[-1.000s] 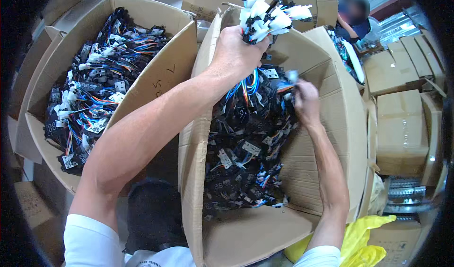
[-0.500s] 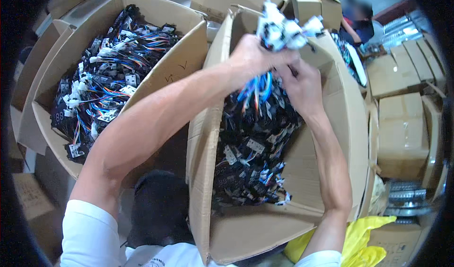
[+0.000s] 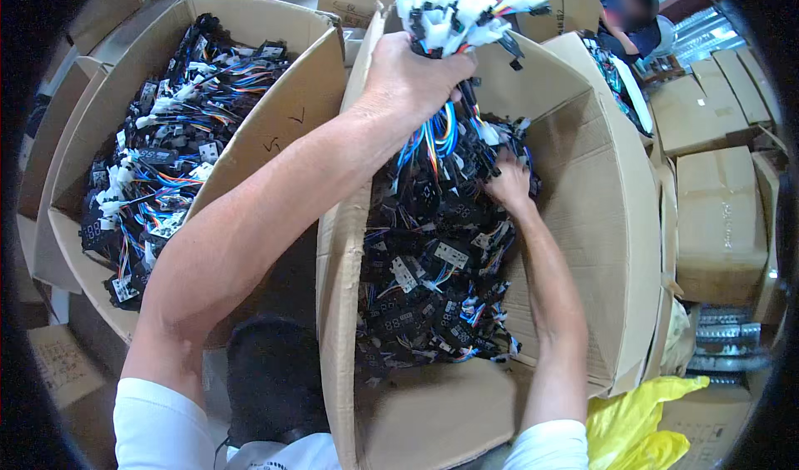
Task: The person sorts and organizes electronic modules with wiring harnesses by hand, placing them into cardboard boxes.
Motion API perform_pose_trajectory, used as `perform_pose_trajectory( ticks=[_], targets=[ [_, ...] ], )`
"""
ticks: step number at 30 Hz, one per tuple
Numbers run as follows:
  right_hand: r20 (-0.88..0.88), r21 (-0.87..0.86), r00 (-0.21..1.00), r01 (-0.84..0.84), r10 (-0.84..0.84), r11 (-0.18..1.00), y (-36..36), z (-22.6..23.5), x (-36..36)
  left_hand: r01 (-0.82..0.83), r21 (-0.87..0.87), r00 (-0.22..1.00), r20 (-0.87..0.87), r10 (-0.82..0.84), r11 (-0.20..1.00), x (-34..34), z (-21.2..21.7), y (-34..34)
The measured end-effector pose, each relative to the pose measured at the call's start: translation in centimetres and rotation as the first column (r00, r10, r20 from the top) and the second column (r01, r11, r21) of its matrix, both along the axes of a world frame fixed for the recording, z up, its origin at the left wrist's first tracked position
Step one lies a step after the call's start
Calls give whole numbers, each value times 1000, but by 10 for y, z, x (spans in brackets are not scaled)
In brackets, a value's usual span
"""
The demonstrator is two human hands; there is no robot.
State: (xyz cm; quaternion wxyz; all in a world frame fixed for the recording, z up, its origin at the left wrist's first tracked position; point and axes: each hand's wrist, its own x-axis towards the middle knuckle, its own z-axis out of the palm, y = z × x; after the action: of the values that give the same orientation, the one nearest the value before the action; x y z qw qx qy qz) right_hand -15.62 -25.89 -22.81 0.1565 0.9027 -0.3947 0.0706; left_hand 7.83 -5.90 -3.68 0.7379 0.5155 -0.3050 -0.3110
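The cluster of white plug connectors (image 3: 454, 12) stands up out of the left grip (image 3: 416, 79), which is clamped around the leads just below the plugs, fingers wrapped and thumb across. A firm squeeze high on the necks seems best, with the plugs held level so that none slips down through the palm; the right grip (image 3: 509, 183) would do well to lift each lead by its plug end, easing it free rather than tugging, as the wires look prone to snag. The plugs are glossy and white, mixed with a few small black ones, fanning out unevenly above the left grip. Below it hang looped wires (image 3: 441, 137) in blue, white, orange and black. The right grip is lower and to the right, fingers down among the leads and boards; whether it is closed on one I cannot tell. Beneath both lie black display boards (image 3: 395, 320), some with pale metal plates, heaped in an open cardboard carton (image 3: 583, 204). Left of the left grip, a second carton (image 3: 250, 162) holds similar wired boards (image 3: 158, 158); below the right grip and further right lies a yellow plastic bag (image 3: 632, 424).
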Motion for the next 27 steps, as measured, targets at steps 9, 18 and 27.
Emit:
perform_pose_trajectory(
  ticks=[9,18,27],
  targets=[
    [313,117,937,-203,158,972,-2,-4,-3,-5,-16,1000,6,5,1000,7,-9,-2],
    [774,530,579,-368,-258,764,33,186,8,12,-15,1000,16,-11,1000,6,-4,5],
    [899,370,433,-662,-71,652,146,218,108,120,-81,976,-171,-132,989,15,-8,9]
  ],
)
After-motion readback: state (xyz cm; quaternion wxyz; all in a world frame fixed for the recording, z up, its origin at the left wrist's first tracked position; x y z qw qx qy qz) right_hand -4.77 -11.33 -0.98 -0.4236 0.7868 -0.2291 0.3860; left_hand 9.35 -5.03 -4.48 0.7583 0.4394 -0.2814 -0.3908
